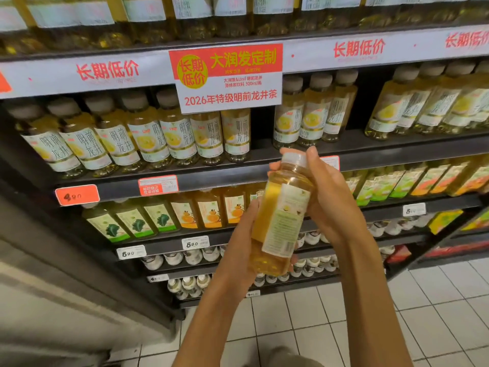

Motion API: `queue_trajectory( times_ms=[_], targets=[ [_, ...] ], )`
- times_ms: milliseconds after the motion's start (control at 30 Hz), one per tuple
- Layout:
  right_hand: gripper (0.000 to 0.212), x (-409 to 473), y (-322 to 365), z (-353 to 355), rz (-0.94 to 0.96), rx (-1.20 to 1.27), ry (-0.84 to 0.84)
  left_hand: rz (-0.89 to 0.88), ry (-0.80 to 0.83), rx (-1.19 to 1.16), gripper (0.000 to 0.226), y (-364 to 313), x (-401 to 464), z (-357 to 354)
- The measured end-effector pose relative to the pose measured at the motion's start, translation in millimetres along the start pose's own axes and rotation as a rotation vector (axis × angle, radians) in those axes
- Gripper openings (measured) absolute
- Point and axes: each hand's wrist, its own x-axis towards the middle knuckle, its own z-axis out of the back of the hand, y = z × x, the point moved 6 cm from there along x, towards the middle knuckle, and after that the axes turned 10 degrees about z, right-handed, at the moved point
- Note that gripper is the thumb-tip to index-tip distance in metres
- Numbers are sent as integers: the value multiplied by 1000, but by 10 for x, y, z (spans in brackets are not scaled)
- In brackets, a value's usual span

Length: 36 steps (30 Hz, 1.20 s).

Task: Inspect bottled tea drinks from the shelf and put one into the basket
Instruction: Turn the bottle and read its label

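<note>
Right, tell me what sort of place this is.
Most likely a supermarket drinks aisle: dark metal shelves stocked with rows of yellow tea bottles, an orange price tag on the shelf edge, and a red-and-white promotional sign above.

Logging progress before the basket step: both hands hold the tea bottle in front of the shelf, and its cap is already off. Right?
Not quite. The head view shows the white cap on the tea bottle. The rest holds: the left hand and right hand both hold it in front of the shelf.
</note>
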Motion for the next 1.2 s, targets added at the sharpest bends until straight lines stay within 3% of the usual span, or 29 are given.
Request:
queue_trajectory(
  times_ms=[167,233,367,467,600,700,767,833,967,1200],
  targets=[
    [45,76,73,-36,25,258,95,96,281,-218,58,-43,20,-161],
    [42,110,132,6,48,288,96,73,229,-142,56,-49,85,-219],
    [37,195,278,285,79,61,-3,-28,-117,239,47,-164,226,-305],
    [38,257,305,506,64,-27,-64,-79,-172,356,44,-239,390,-450],
    [28,335,263,681,30,-90,-1,-86,-209,244,49,-187,570,-573],
    [36,401,176,750,-48,66,88,-43,-91,-54,70,-21,632,-614],
    [50,410,64,733,-145,222,126,6,54,-129,74,59,652,-698],
    [51,404,-26,704,-202,309,151,50,110,-143,75,114,684,-731],
    [45,454,3,793,-121,149,118,64,-244,66,63,35,774,-522],
    [51,510,73,756,-58,49,4,-49,-263,206,53,-145,621,-693]
  ],
)
